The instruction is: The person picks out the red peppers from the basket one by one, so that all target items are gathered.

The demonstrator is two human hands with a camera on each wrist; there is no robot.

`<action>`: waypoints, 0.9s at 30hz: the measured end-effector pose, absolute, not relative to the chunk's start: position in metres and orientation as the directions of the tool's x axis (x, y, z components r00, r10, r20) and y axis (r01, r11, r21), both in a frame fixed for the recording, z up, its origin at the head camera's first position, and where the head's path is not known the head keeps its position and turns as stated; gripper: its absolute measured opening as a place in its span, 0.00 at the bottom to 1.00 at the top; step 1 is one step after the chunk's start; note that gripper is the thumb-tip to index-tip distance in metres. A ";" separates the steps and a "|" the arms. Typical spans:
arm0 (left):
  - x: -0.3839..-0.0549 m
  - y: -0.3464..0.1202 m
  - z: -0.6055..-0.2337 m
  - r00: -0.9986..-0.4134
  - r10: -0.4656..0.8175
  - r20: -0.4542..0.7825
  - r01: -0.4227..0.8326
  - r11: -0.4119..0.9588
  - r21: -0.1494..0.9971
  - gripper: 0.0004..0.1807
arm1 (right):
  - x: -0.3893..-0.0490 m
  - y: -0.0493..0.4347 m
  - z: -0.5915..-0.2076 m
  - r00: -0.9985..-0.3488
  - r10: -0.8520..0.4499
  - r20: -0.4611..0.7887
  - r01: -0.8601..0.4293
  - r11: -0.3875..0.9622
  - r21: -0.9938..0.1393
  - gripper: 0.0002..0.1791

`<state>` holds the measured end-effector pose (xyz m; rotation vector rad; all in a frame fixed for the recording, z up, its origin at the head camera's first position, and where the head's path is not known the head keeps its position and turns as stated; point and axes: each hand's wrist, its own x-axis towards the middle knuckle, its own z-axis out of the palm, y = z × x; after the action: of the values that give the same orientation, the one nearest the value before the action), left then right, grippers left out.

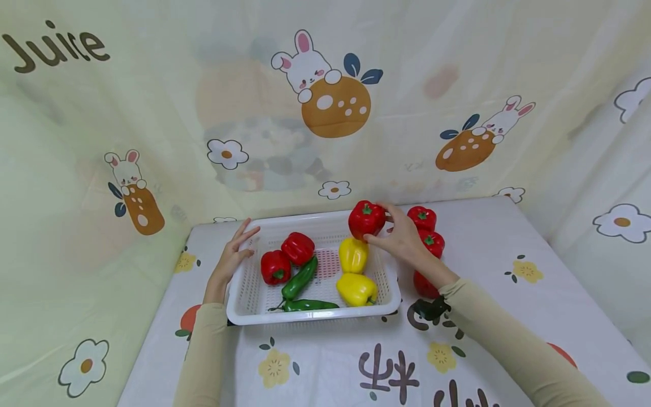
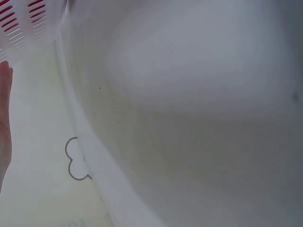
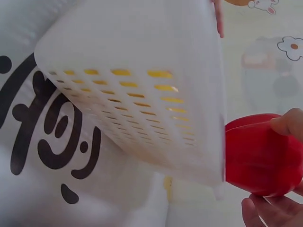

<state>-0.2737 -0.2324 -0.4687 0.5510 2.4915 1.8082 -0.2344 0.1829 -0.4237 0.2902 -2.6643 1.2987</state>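
My right hand (image 1: pixel 399 232) grips a red bell pepper (image 1: pixel 367 220) between thumb and fingers, above the back right part of a white plastic basket (image 1: pixel 310 316). In the right wrist view that bell pepper (image 3: pixel 265 153) shows beyond the basket's slotted side wall (image 3: pixel 189 56). My left hand (image 1: pixel 233 257) rests at the basket's left rim with its fingers straight and spread. Inside the basket, two red bell peppers (image 1: pixel 297 249) lie at the left, two green chili peppers (image 1: pixel 300 278) toward the front, and two yellow bell peppers (image 1: pixel 356 289) at the right.
Several red bell peppers (image 1: pixel 421 217) stand in a row on the table right of the basket, partly hidden by my right forearm. A printed white cloth (image 1: pixel 315 362) covers the table. Cream curtains (image 1: pixel 229 102) with rabbit prints hang behind and at both sides.
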 end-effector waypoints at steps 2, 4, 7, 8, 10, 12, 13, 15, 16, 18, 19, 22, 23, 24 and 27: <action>-0.274 -0.232 -0.468 -0.938 0.288 0.193 0.272 0.267 0.925 0.29 | -0.236 0.185 -0.423 -0.967 -0.093 0.235 -0.243 0.605 -0.758 0.49; -0.273 -0.232 -0.468 -0.935 0.292 0.201 0.279 0.257 0.925 0.29 | -0.237 0.187 -0.422 -0.967 -0.084 0.240 -0.241 0.603 -0.761 0.48; -0.272 -0.232 -0.468 -0.930 0.298 0.217 0.295 0.248 0.923 0.29 | -0.238 0.190 -0.421 -0.966 -0.070 0.248 -0.239 0.602 -0.762 0.48; -0.272 -0.232 -0.467 -0.928 0.301 0.221 0.300 0.247 0.922 0.29 | -0.238 0.191 -0.421 -0.966 -0.066 0.252 -0.240 0.601 -0.763 0.48; -0.272 -0.231 -0.467 -0.926 0.301 0.226 0.305 0.246 0.920 0.29 | -0.240 0.193 -0.419 -0.963 -0.058 0.262 -0.243 0.603 -0.760 0.48; -0.272 -0.231 -0.466 -0.927 0.301 0.222 0.301 0.248 0.921 0.29 | -0.241 0.197 -0.418 -0.961 -0.049 0.273 -0.245 0.613 -0.751 0.48; -0.272 -0.231 -0.466 -0.929 0.300 0.219 0.298 0.250 0.921 0.29 | -0.242 0.199 -0.418 -0.959 -0.043 0.280 -0.246 0.616 -0.748 0.47; -0.272 -0.231 -0.465 -0.931 0.297 0.212 0.291 0.254 0.922 0.29 | -0.243 0.203 -0.417 -0.956 -0.031 0.292 -0.248 0.619 -0.745 0.47; -0.272 -0.230 -0.465 -0.932 0.296 0.208 0.288 0.258 0.922 0.29 | -0.244 0.206 -0.417 -0.955 -0.023 0.296 -0.245 0.622 -0.744 0.47; -0.272 -0.230 -0.464 -0.935 0.293 0.202 0.282 0.263 0.923 0.29 | -0.245 0.212 -0.417 -0.955 -0.010 0.297 -0.238 0.623 -0.745 0.46; -0.272 -0.230 -0.464 -0.935 0.293 0.202 0.281 0.262 0.923 0.29 | -0.246 0.215 -0.417 -0.955 -0.003 0.297 -0.235 0.619 -0.749 0.46; -0.272 -0.230 -0.464 -0.934 0.294 0.204 0.282 0.255 0.925 0.29 | -0.248 0.224 -0.419 -0.956 0.013 0.292 -0.221 0.619 -0.754 0.47; -0.272 -0.230 -0.464 -0.933 0.295 0.206 0.284 0.253 0.925 0.29 | -0.249 0.227 -0.419 -0.956 0.020 0.293 -0.218 0.619 -0.754 0.47; -0.272 -0.230 -0.465 -0.932 0.297 0.208 0.286 0.248 0.926 0.29 | -0.249 0.230 -0.420 -0.956 0.026 0.293 -0.215 0.619 -0.755 0.47; -0.272 -0.231 -0.466 -0.931 0.298 0.211 0.288 0.244 0.926 0.29 | -0.250 0.237 -0.421 -0.956 0.043 0.289 -0.199 0.630 -0.750 0.48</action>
<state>-0.2716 -0.2313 -0.4655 0.5815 2.4705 1.8367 -0.2504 0.2372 -0.4207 0.1258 -2.5743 1.2348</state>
